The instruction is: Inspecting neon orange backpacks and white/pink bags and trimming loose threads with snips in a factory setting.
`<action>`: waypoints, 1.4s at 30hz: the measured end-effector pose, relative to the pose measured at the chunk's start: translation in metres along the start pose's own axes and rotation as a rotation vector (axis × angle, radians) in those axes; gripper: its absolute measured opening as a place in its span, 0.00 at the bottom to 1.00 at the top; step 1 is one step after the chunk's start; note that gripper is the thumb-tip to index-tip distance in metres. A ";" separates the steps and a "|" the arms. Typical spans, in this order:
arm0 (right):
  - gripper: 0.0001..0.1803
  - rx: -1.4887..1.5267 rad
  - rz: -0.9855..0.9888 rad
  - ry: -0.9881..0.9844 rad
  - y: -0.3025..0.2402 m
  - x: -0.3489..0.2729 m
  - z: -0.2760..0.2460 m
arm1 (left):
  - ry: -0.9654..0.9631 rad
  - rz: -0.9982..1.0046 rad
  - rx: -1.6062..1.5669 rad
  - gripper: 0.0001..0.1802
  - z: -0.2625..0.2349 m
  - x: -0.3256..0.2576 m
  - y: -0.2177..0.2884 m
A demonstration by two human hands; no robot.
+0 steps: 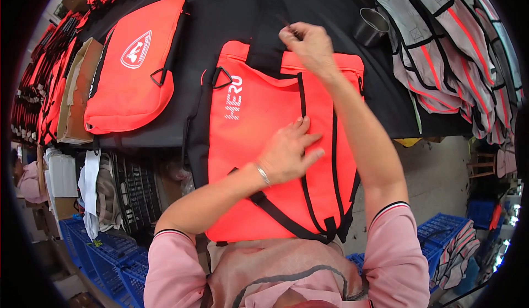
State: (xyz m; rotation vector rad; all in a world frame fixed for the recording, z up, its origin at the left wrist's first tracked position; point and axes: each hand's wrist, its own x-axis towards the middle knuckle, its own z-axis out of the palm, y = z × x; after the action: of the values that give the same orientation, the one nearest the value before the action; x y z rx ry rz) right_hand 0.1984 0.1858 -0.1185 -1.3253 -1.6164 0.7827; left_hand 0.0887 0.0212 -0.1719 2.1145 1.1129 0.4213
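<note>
A bright orange-red bag [259, 109] with black trim and white lettering lies before me, its lower end hanging over the table's near edge against my body. My left hand [289, 151] rests on its front with the fingers spread, a bracelet at the wrist. Above the bag's top edge, my right hand [309, 46] is closed round a small, dark, thin thing, too blurred to name. A black strap [284, 214] with a buckle crosses the bag's lower part. Between the two orange sections at its top shows a dark gap.
Another orange bag [138, 60] with a white emblem lies at left on the black-covered table [220, 18], beside a cardboard box [80, 95]. A metal cup [370, 27] stands near grey, orange-striped pieces [441, 43]. Blue crates [115, 264] sit below.
</note>
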 end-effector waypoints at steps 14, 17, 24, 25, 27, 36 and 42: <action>0.17 0.044 0.268 -0.040 0.061 -0.016 0.016 | 0.498 0.234 0.530 0.08 -0.102 0.007 -0.113; 0.18 0.010 0.232 -0.022 0.042 0.009 0.024 | 0.559 0.225 0.509 0.07 -0.104 0.002 -0.118; 0.13 0.251 0.412 0.072 0.065 0.072 0.051 | 0.644 0.267 0.465 0.09 -0.099 0.012 -0.116; 0.13 0.461 0.473 0.052 0.055 0.070 0.056 | 0.671 0.262 0.508 0.09 -0.100 0.009 -0.120; 0.13 0.670 0.526 0.063 0.030 0.054 0.055 | 0.715 0.275 0.556 0.08 -0.099 0.005 -0.124; 0.12 0.541 0.193 0.033 -0.011 -0.056 0.018 | 1.045 0.009 -0.484 0.15 -0.150 0.048 -0.096; 0.11 0.366 0.034 -0.016 -0.003 -0.125 0.018 | 0.779 -0.017 -1.200 0.13 -0.209 0.090 -0.049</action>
State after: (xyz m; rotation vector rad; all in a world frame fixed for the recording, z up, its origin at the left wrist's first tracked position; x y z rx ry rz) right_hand 0.1865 0.0650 -0.1529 -1.0871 -1.3834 1.0550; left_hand -0.0066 0.2033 -0.0630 0.8537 0.8629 1.5271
